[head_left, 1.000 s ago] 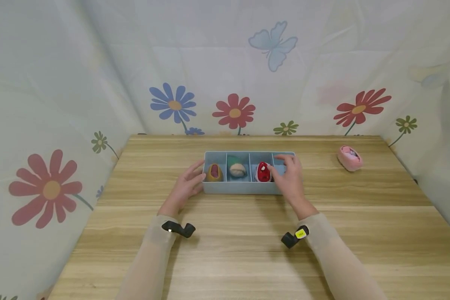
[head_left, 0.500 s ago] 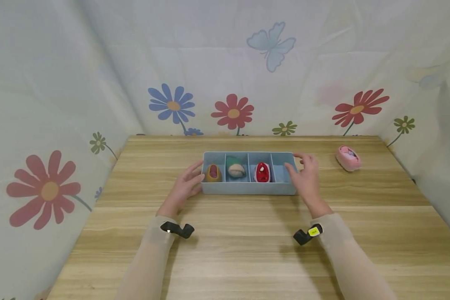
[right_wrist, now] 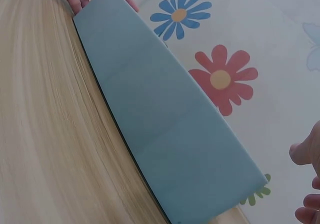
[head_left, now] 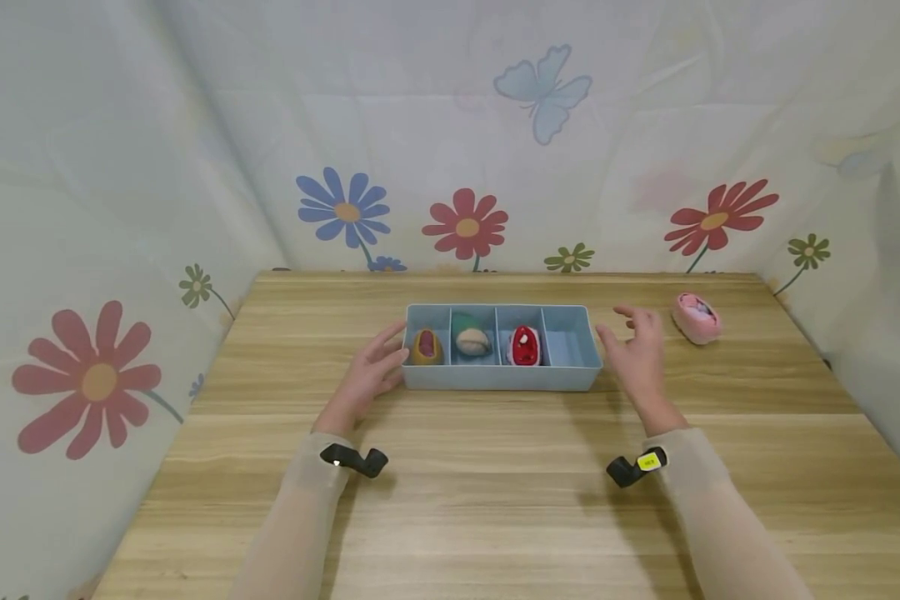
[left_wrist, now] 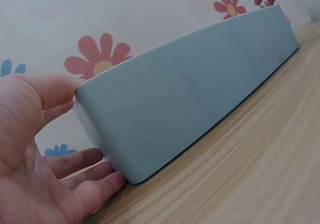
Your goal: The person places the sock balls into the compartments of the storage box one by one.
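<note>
A light blue divided box (head_left: pixel 501 379) stands on the wooden table. From the left, its compartments hold a yellow-brown bundle (head_left: pixel 427 348) with a dark reddish middle, a green-and-beige bundle (head_left: pixel 471 337) and a red-and-white bundle (head_left: pixel 525 346); the rightmost compartment shows only its bare floor. My left hand (head_left: pixel 369 375) rests against the box's left end, its fingertips touching the end wall in the left wrist view. Just off the box's right end, my right hand (head_left: pixel 637 358) hovers with thumb and fingers apart, holding nothing. What kind of items the bundles are cannot be told.
A pink bundle (head_left: pixel 697 318) with a pale opening lies on the table (head_left: pixel 465 517), right of my right hand. Behind and beside the table hangs a white curtain (head_left: pixel 420 100) printed with flowers and a butterfly.
My right hand has drawn away from above the box's right compartments to beyond its right end. My left hand stays at the left end, and the bundles have kept their places.
</note>
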Demonstrator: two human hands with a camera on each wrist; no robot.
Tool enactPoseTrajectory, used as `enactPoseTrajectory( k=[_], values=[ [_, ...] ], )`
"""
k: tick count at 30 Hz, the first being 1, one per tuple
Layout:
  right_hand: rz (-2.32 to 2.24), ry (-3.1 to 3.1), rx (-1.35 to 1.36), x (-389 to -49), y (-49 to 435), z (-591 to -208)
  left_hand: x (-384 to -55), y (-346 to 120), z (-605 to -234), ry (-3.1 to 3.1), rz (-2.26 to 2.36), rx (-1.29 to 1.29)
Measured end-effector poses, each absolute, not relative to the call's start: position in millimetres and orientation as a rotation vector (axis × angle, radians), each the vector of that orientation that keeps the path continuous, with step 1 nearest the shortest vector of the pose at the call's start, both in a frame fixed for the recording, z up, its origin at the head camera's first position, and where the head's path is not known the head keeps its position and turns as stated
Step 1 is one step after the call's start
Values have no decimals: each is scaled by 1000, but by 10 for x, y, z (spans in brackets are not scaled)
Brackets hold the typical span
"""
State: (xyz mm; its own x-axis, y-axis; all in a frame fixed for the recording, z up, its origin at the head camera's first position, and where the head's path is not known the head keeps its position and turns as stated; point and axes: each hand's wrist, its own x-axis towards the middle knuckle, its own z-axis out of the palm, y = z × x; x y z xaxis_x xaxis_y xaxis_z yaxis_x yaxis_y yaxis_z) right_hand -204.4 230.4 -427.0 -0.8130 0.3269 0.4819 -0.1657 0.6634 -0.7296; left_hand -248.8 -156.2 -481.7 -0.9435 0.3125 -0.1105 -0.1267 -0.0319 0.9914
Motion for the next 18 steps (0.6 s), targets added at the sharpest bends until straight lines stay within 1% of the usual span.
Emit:
enactPoseTrajectory(
  k=[18],
  values=[
    [920, -2267, -162, -2024, 2726, -4317, -2522, -1580, -4866, 1931, 2053, 202]
  ],
)
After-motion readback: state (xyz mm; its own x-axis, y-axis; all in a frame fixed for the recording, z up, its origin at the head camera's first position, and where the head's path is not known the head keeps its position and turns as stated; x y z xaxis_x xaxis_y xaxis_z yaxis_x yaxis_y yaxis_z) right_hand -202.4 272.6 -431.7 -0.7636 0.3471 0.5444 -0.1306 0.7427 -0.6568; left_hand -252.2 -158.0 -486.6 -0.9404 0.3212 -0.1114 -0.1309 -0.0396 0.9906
